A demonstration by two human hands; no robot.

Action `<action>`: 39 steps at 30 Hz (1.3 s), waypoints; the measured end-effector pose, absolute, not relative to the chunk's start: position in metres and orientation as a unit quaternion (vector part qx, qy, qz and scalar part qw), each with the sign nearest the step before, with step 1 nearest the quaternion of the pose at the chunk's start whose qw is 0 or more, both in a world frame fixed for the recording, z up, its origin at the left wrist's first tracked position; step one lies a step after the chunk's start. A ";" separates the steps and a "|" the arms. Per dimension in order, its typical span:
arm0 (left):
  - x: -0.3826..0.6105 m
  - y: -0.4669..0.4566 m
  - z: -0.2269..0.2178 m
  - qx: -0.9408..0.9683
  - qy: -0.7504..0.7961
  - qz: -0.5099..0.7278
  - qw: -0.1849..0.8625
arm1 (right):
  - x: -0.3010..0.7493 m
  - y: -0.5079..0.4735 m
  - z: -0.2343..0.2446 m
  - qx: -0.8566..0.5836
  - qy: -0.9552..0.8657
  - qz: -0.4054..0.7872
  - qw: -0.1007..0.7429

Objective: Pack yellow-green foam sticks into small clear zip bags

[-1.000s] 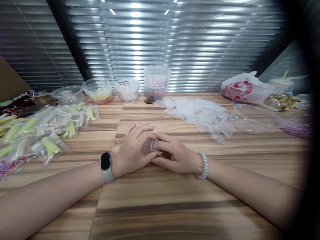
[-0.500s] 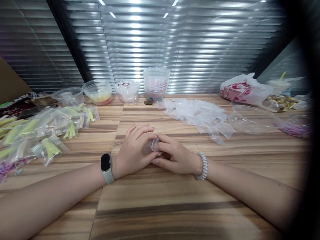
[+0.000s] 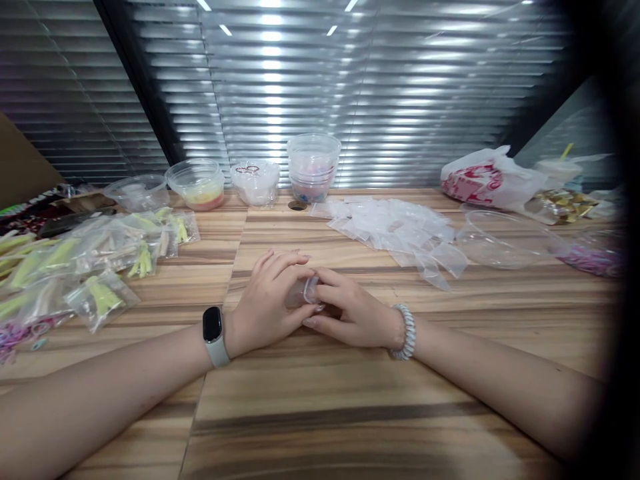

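Over the middle of the wooden table, my left hand (image 3: 270, 300) and my right hand (image 3: 353, 310) meet at the fingertips. Between them is a small clear plastic bag (image 3: 296, 295) with a whitish edge, mostly covered by the fingers. The left thumb and fingers are curled round it, and the right fingers pinch it from the other side. Beyond my right hand lies a spread pile of clear plastic bags (image 3: 395, 227). To the left of my left hand are filled bags (image 3: 100, 297) with bundles of yellow-green strips inside.
Clear plastic tubs (image 3: 195, 183) and a stack of clear cups (image 3: 314, 167) stand along the back by the blinds. At right are a white-and-red carrier bag (image 3: 493, 179), a clear bowl (image 3: 500, 243) and purple bands (image 3: 590, 260). More pink-purple bands (image 3: 17, 337) lie far left.
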State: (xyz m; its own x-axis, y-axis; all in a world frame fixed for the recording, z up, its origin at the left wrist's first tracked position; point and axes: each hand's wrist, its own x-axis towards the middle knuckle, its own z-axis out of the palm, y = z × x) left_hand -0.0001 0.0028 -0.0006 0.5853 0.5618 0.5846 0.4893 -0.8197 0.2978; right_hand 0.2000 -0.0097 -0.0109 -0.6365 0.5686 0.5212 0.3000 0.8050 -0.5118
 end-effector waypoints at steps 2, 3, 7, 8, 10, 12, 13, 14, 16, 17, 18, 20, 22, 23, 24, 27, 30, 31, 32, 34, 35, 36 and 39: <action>0.000 0.002 -0.001 0.889 0.295 0.348 0.051 | 0.200 -0.010 -0.011 -0.247 -0.883 0.196 0.348; 0.000 0.002 -0.001 0.888 0.295 0.348 0.051 | 0.200 -0.010 -0.011 -0.247 -0.883 0.197 0.348; 0.000 0.002 0.000 0.889 0.295 0.346 0.052 | 0.200 -0.011 -0.011 -0.249 -0.882 0.196 0.349; 0.001 0.003 0.000 0.889 0.295 0.346 0.052 | 0.200 -0.011 -0.011 -0.250 -0.882 0.195 0.348; 0.001 0.003 0.000 0.890 0.294 0.345 0.052 | 0.200 -0.011 -0.011 -0.251 -0.882 0.195 0.348; 0.001 0.004 -0.001 0.890 0.293 0.345 0.050 | 0.200 -0.011 -0.011 -0.250 -0.882 0.195 0.349; 0.001 0.004 -0.001 0.890 0.293 0.346 0.049 | 0.200 -0.010 -0.011 -0.250 -0.882 0.195 0.349; 0.000 0.004 -0.002 0.890 0.293 0.346 0.049 | 0.200 -0.010 -0.011 -0.251 -0.882 0.195 0.348; 0.000 0.004 -0.002 0.890 0.293 0.346 0.049 | 0.200 -0.010 -0.011 -0.256 -0.882 0.193 0.345; 0.000 0.004 -0.002 0.890 0.293 0.346 0.049 | 0.200 -0.010 -0.011 -0.256 -0.883 0.192 0.344; 0.000 0.004 -0.002 0.890 0.293 0.346 0.049 | 0.200 -0.010 -0.011 -0.256 -0.883 0.192 0.344; 0.000 0.004 -0.002 0.891 0.290 0.346 0.049 | 0.200 -0.009 -0.011 -0.254 -0.882 0.194 0.346; 0.000 0.004 -0.002 0.891 0.288 0.347 0.048 | 0.200 -0.010 -0.012 -0.253 -0.882 0.197 0.346; 0.000 0.004 -0.002 0.891 0.288 0.347 0.049 | 0.200 -0.010 -0.012 -0.254 -0.882 0.197 0.346; 0.000 0.004 -0.002 0.891 0.289 0.346 0.050 | 0.200 -0.010 -0.012 -0.256 -0.882 0.195 0.344; 0.001 0.005 -0.002 0.891 0.291 0.345 0.051 | 0.200 -0.010 -0.012 -0.257 -0.883 0.190 0.343; 0.000 0.004 -0.003 0.892 0.290 0.344 0.052 | 0.200 -0.010 -0.011 -0.256 -0.883 0.192 0.345; 0.000 0.004 -0.003 0.892 0.290 0.343 0.054 | 0.200 -0.010 -0.011 -0.256 -0.883 0.192 0.344; 0.000 0.004 -0.003 0.892 0.290 0.343 0.055 | 0.200 -0.010 -0.011 -0.258 -0.883 0.192 0.342; 0.000 0.004 -0.003 0.891 0.292 0.343 0.057 | 0.200 -0.011 -0.010 -0.262 -0.883 0.194 0.337; 0.000 0.004 -0.002 0.891 0.292 0.344 0.058 | 0.201 -0.011 -0.010 -0.264 -0.883 0.195 0.335; 0.000 0.004 -0.002 0.890 0.293 0.344 0.058 | 0.201 -0.011 -0.010 -0.265 -0.883 0.196 0.334; 0.001 0.004 -0.002 0.892 0.291 0.342 0.057 | 0.201 -0.011 -0.010 -0.267 -0.882 0.196 0.334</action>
